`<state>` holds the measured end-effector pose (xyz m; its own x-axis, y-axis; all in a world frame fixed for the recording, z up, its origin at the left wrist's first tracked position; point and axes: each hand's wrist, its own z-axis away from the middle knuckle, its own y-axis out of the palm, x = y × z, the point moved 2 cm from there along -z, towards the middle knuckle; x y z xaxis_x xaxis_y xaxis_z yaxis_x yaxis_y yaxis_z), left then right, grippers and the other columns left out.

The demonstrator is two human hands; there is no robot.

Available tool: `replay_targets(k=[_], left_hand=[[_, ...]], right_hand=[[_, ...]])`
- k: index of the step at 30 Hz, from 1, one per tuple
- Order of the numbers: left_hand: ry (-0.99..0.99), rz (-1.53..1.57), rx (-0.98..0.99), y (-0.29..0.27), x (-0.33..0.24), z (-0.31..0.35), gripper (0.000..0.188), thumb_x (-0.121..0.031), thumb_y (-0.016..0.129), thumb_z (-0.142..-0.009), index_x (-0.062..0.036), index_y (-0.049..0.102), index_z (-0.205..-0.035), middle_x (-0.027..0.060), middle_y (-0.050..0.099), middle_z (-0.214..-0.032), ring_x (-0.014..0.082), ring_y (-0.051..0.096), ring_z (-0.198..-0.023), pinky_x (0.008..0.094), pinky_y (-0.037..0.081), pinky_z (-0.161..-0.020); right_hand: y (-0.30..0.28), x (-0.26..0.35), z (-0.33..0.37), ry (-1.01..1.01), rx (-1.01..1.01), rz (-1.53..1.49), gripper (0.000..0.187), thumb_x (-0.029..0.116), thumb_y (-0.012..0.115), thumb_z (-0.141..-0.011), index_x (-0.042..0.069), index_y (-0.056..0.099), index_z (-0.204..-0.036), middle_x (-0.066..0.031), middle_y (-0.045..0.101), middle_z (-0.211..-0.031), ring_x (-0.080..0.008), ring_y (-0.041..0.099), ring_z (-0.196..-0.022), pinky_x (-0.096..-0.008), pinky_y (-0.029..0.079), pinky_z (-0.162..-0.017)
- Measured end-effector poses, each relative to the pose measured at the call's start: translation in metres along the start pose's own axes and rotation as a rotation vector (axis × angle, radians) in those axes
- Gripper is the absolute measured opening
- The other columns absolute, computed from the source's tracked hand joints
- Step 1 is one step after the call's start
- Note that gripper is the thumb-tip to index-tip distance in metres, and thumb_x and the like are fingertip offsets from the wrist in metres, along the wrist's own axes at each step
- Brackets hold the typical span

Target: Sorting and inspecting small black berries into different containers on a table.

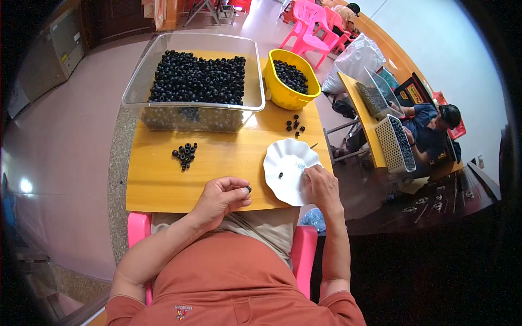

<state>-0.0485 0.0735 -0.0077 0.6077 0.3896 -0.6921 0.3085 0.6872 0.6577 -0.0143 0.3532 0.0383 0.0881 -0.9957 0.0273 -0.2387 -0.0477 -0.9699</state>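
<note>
My left hand [218, 200] is above the table's near edge, thumb and fingers closed on a small round black piece [249, 189] with a hole-like look. My right hand [323, 189] reaches over the right rim of a white scalloped dish [278, 156]. Its fingers are pinched together in the dish; whatever they hold is hidden. Tiny clear bits [299, 165] lie beside those fingertips, and one small black part [280, 175] rests in the dish. A small heap of black pieces [185, 156] sits beyond my left hand, and a few more black pieces [295, 125] lie behind the dish.
A large clear bin [190, 118] full of black pieces stands at the table's [228, 157] far left. Beside it is a yellow tub [288, 98] with more. At another table on the right, a person [427, 127] works by a white perforated basket [390, 144]. Pink chairs [310, 27] stand behind.
</note>
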Motion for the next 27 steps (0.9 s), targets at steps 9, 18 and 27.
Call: replay_targets(k=[9, 18, 27], left_hand=[[0.004, 0.017, 0.01, -0.0017, 0.0017, -0.0011, 0.017, -0.005, 0.064, -0.088, -0.0008, 0.059, -0.104, 0.0066, 0.064, -0.094, 0.0153, 0.066, -0.081, 0.0284, 0.058, -0.075], [0.0, 0.021, 0.001, -0.0008, 0.001, -0.0007, 0.017, -0.006, 0.064, -0.088, -0.0015, 0.059, -0.104, 0.006, 0.064, -0.092, 0.0144, 0.065, -0.079, 0.0282, 0.058, -0.074], [-0.008, 0.033, -0.004, 0.0002, -0.0001, -0.0006, 0.016, -0.005, 0.064, -0.088, -0.0013, 0.059, -0.102, 0.0064, 0.064, -0.092, 0.014, 0.065, -0.079, 0.0277, 0.058, -0.073]], right_hand=[[-0.0025, -0.0001, -0.001, 0.023, 0.014, -0.03, 0.014, 0.009, 0.062, -0.08, 0.003, 0.066, -0.091, -0.0144, 0.065, -0.086, -0.0325, 0.064, -0.08, -0.0397, 0.052, -0.071], [-0.0074, 0.0021, -0.0026, 0.068, 0.06, -0.083, 0.015, 0.012, 0.068, -0.079, 0.004, 0.068, -0.091, -0.0115, 0.065, -0.093, -0.0323, 0.065, -0.082, -0.0397, 0.052, -0.073], [-0.0049, 0.0001, -0.0046, 0.065, 0.076, -0.136, 0.015, 0.01, 0.068, -0.078, 0.004, 0.069, -0.092, -0.0123, 0.066, -0.092, -0.0322, 0.065, -0.082, -0.038, 0.051, -0.074]])
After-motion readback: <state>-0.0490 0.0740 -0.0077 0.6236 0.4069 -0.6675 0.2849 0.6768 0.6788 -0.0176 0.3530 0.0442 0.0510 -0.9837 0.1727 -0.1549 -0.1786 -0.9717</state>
